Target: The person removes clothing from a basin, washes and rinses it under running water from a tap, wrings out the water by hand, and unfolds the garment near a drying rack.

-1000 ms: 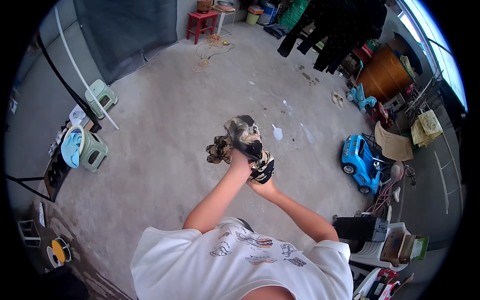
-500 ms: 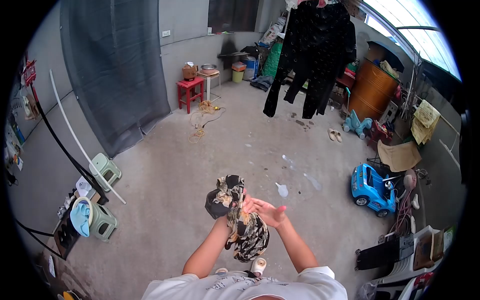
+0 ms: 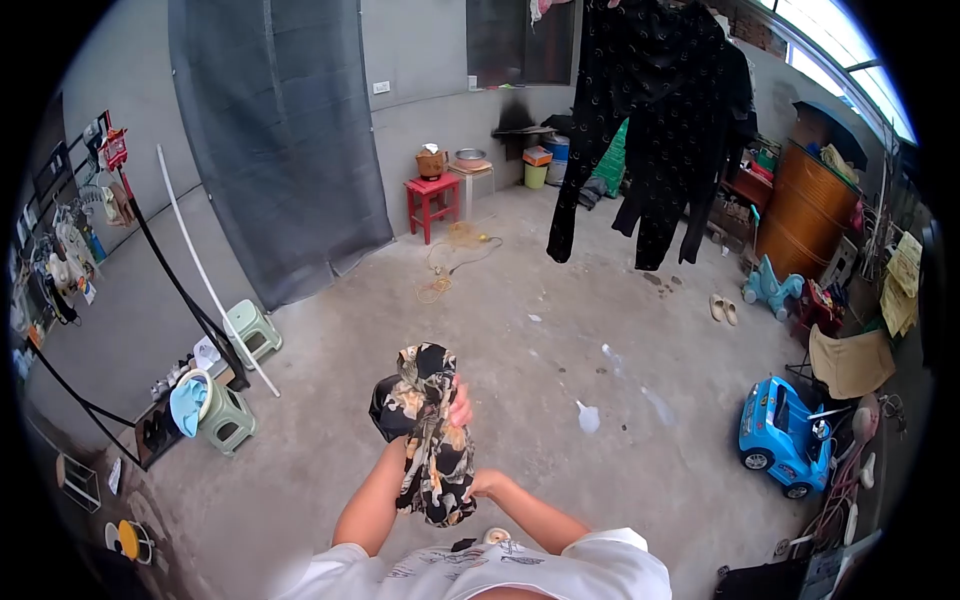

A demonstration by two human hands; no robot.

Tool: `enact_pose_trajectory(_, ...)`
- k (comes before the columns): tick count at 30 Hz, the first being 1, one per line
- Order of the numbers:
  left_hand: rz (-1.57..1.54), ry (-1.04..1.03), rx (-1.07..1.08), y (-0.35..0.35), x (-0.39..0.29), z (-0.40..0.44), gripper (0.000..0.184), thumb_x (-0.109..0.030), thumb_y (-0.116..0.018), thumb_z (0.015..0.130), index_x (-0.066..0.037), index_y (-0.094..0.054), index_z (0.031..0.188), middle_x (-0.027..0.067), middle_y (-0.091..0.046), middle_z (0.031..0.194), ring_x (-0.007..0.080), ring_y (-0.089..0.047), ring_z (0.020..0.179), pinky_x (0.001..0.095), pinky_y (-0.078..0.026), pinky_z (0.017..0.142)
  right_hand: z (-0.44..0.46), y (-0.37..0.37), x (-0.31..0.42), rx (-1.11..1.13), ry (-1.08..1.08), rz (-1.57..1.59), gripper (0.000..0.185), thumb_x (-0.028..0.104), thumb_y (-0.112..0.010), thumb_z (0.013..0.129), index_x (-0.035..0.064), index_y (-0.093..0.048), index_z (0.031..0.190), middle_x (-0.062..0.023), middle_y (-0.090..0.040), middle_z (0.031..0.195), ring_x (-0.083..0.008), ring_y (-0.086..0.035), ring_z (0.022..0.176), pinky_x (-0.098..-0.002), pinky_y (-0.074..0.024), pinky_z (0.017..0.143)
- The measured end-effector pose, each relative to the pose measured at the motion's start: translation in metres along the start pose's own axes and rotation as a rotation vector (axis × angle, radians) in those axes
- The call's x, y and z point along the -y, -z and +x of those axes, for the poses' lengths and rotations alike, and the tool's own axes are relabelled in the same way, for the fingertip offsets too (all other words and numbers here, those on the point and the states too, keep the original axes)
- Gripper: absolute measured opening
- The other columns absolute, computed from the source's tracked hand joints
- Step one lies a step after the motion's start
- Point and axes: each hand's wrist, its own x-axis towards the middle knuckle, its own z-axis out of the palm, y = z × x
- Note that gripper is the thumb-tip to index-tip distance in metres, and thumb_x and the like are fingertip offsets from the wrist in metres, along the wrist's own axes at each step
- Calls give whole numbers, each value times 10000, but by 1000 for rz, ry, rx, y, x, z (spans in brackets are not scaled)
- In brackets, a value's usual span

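Note:
A bunched black garment with a tan and cream floral print [image 3: 440,440] hangs in front of my body, with a plain dark part at its upper left. My left hand [image 3: 460,404] is wrapped round its upper part from behind. Its fingers show at the right edge, while the palm is hidden by the cloth. Lower down, my right hand [image 3: 486,484] is closed at the garment's lower right edge, its fingertips partly hidden by the folds.
Black patterned clothes [image 3: 650,130] hang at upper right. A blue toy car [image 3: 785,440] stands on the right. Green stools [image 3: 228,420] and a white pole [image 3: 205,265] are on the left. A yellow cord [image 3: 435,290] lies on the floor near a red stool [image 3: 432,205].
My view has turned left. My right hand has gone from open beside the garment's upper part down to its lower edge, where it now grips. The garment hangs straighter, still in my left hand.

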Motion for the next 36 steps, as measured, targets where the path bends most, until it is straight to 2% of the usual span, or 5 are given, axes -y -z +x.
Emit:
enact_pose_trajectory(13, 331, -230, -359, -2, 23, -44, 411, -230, -625, 684, -92, -435, 1021, 50, -466, 735, 183, -459, 658, 287, -330, 625, -13, -4, 11, 356, 124, 609, 699, 124, -703, 579, -6, -385, 1188, -108, -504, 1114, -187, -484, 994, -304, -392, 856)
enact_pose_trajectory(20, 869, 41, -1403, 0, 41, -158, 244, -212, -495, 784, -8, -529, 914, 110, -560, 832, 240, -532, 752, 340, -442, 710, -36, -83, -15, -87, -85, -38, 353, 32, -599, 619, 1, -526, 963, -59, -578, 860, -136, -541, 784, -266, -444, 708)
enact_pose_trajectory(24, 2080, 335, -1101, -101, 105, -137, 477, -143, -564, 636, 25, -471, 1073, 154, -532, 1008, 272, -484, 963, 328, -356, 858, -30, -77, -90, -208, -98, -558, 327, 83, -623, 649, 1, -515, 947, -66, -558, 871, -143, -523, 799, -292, -434, 713)
enact_pose_trajectory(28, 2116, 557, -1349, -98, 198, -188, 443, -150, -550, 571, -33, -469, 990, 160, -539, 902, 281, -508, 857, 356, -393, 766, -29, -14, -194, 15, 642, -1102, 353, 346, -576, 711, 99, -551, 963, -76, -566, 971, -184, -531, 891, -316, -419, 787)
enact_pose_trajectory(36, 1279, 1450, -1496, -97, 378, -259, 521, -393, -449, 638, -52, -572, 1012, 201, -527, 1064, 318, -511, 992, 328, -390, 854, -209, -65, -226, -207, -887, -1395, 520, 427, -642, 582, 196, -536, 1035, -72, -583, 963, -217, -545, 931, -303, -421, 831)
